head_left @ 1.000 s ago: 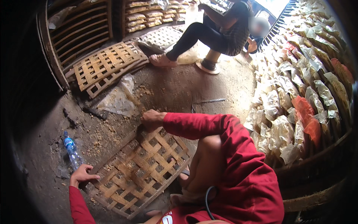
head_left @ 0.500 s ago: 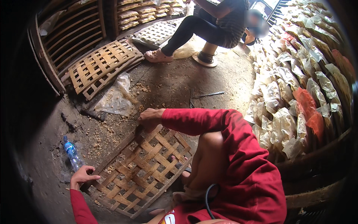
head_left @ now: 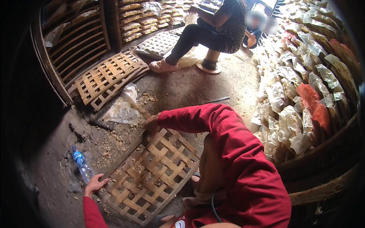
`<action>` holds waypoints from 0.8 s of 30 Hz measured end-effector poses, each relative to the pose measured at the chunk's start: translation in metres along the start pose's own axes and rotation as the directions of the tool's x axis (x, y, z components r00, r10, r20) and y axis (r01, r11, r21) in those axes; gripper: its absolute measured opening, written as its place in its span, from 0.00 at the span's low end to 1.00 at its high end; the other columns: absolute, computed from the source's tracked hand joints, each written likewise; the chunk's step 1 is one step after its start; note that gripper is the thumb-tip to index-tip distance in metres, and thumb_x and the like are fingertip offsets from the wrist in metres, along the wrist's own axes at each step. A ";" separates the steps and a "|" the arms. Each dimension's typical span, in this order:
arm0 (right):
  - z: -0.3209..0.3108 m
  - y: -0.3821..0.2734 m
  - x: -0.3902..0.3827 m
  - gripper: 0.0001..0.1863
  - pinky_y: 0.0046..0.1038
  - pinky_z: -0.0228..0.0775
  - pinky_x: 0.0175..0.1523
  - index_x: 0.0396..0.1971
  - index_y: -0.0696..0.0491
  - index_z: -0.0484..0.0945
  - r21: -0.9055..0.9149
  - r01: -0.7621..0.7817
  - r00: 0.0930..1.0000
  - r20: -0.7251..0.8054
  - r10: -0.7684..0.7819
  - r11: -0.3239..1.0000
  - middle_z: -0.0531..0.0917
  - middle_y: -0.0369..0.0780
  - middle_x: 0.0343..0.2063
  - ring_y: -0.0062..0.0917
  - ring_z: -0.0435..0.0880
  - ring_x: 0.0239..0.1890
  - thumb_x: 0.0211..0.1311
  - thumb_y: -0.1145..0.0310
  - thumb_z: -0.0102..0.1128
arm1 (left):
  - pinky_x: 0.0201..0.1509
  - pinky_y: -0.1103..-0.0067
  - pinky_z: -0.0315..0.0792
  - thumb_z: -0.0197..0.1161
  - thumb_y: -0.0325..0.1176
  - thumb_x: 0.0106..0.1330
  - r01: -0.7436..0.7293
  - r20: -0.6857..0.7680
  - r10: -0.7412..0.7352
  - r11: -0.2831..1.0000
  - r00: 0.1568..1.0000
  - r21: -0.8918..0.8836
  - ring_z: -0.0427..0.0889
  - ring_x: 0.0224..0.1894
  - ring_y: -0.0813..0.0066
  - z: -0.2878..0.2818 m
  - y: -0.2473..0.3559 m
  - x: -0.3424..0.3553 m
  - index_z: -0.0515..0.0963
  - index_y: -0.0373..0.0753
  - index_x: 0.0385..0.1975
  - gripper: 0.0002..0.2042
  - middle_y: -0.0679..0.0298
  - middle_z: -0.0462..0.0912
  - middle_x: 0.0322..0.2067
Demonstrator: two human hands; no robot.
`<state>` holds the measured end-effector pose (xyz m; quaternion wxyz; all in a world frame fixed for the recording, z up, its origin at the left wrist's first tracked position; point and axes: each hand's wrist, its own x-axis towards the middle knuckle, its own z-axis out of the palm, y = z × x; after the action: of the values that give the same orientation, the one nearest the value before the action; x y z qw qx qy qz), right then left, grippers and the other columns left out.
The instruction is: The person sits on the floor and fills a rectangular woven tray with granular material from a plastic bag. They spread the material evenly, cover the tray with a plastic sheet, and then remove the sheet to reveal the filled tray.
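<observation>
Tray (head_left: 153,169): openwork, set aslant low at floor (head_left: 228,89)

Rectangular, flat. Woven from broad tan strips, with squarish gaps throughout. Stained darker brown across the middle, paler toward the right end. Framed in narrow dark wood. Located left of bent leg (head_left: 208,167); cannot tell if resting flat or slightly raised.

Left hand (head_left: 95,185): closed on the lower end of the long left rim. Pinching the frame with thumb over the top, remaining fingers mostly hidden.

Right hand (head_left: 152,125): bent down over the upper end of the same rim. Fingers lost in shadow; cannot tell if spread, pressed together or pinching.

Around: bottle (head_left: 82,165) lying just beside left hand, crumbs (head_left: 105,148) scattered along the rim, plastic sheet (head_left: 123,108) beyond right hand.
</observation>
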<state>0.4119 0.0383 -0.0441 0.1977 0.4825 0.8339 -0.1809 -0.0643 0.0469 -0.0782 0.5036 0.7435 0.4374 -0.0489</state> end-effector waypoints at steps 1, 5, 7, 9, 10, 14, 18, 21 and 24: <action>0.009 0.003 0.001 0.24 0.41 0.76 0.40 0.36 0.57 0.83 -0.014 -0.031 1.000 -0.002 0.031 0.999 0.85 0.47 0.31 0.41 0.85 0.35 0.45 0.52 0.65 | 0.42 0.77 0.73 0.68 0.42 0.64 -0.017 -0.051 0.018 1.000 0.999 0.021 0.79 0.37 0.80 0.006 0.004 -0.001 0.81 0.33 0.44 0.18 0.66 0.84 0.34; 0.014 0.000 0.008 0.26 0.41 0.76 0.42 0.40 0.56 0.82 -0.018 -0.057 0.997 -0.044 0.056 0.998 0.85 0.48 0.31 0.42 0.85 0.38 0.44 0.51 0.66 | 0.46 0.74 0.74 0.70 0.45 0.59 0.104 -0.133 -0.083 0.982 0.988 0.157 0.81 0.39 0.74 0.007 0.003 -0.008 0.80 0.32 0.47 0.23 0.59 0.85 0.37; 0.024 0.005 0.005 0.25 0.41 0.76 0.41 0.40 0.56 0.82 -0.011 -0.035 0.991 -0.127 0.034 0.999 0.85 0.48 0.30 0.43 0.85 0.37 0.44 0.53 0.66 | 0.46 0.74 0.74 0.71 0.45 0.58 0.082 -0.139 -0.062 0.986 0.988 0.144 0.82 0.39 0.74 0.010 0.011 -0.009 0.80 0.32 0.46 0.24 0.59 0.85 0.37; 0.024 -0.004 0.006 0.24 0.41 0.76 0.39 0.39 0.55 0.81 0.015 -0.010 0.977 -0.211 0.013 1.000 0.84 0.47 0.29 0.43 0.85 0.35 0.44 0.55 0.66 | 0.43 0.74 0.74 0.73 0.44 0.55 0.068 -0.150 -0.047 0.988 0.988 0.137 0.82 0.36 0.74 0.009 0.009 -0.016 0.81 0.32 0.45 0.24 0.60 0.86 0.35; 0.026 -0.008 0.005 0.23 0.41 0.76 0.38 0.39 0.55 0.81 0.039 -0.008 0.969 -0.247 0.018 0.999 0.84 0.47 0.28 0.44 0.85 0.35 0.44 0.56 0.65 | 0.42 0.74 0.74 0.73 0.44 0.55 0.124 -0.134 -0.107 0.984 0.985 0.127 0.82 0.35 0.75 0.008 0.008 -0.019 0.81 0.31 0.43 0.23 0.61 0.86 0.33; 0.041 -0.001 0.004 0.19 0.42 0.76 0.34 0.36 0.57 0.80 0.026 -0.005 0.956 -0.293 0.012 1.000 0.83 0.46 0.25 0.44 0.84 0.31 0.44 0.61 0.64 | 0.36 0.75 0.73 0.72 0.39 0.53 0.104 -0.193 -0.069 0.978 0.979 0.180 0.81 0.29 0.76 0.014 0.027 -0.006 0.82 0.31 0.33 0.17 0.62 0.84 0.24; 0.028 -0.015 0.001 0.17 0.42 0.76 0.32 0.33 0.58 0.80 -0.020 0.014 0.947 -0.321 -0.020 1.000 0.82 0.47 0.22 0.45 0.84 0.29 0.43 0.63 0.64 | 0.35 0.74 0.73 0.69 0.34 0.49 -0.039 -0.275 0.088 0.983 0.957 0.179 0.80 0.28 0.75 0.026 0.009 0.005 0.80 0.31 0.31 0.14 0.58 0.82 0.21; 0.023 -0.020 -0.001 0.16 0.42 0.76 0.32 0.32 0.59 0.81 -0.030 0.045 0.951 -0.304 -0.052 0.999 0.82 0.47 0.23 0.45 0.84 0.29 0.44 0.63 0.64 | 0.35 0.74 0.73 0.67 0.33 0.48 -0.056 -0.302 0.109 0.982 0.947 0.179 0.81 0.28 0.74 0.030 0.017 0.013 0.80 0.30 0.31 0.14 0.55 0.81 0.22; 0.018 -0.019 0.005 0.16 0.41 0.77 0.34 0.32 0.58 0.82 -0.059 0.030 0.971 -0.235 -0.043 0.998 0.83 0.47 0.25 0.44 0.85 0.31 0.44 0.63 0.64 | 0.38 0.71 0.74 0.66 0.34 0.48 -0.055 -0.317 0.115 0.980 0.941 0.191 0.84 0.30 0.63 0.037 0.018 0.022 0.80 0.30 0.33 0.15 0.51 0.83 0.25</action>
<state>0.3962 0.0241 -0.0603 0.1070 0.4794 0.8649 -0.1030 -0.0250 0.0288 -0.0949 0.3569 0.8018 0.4759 0.0575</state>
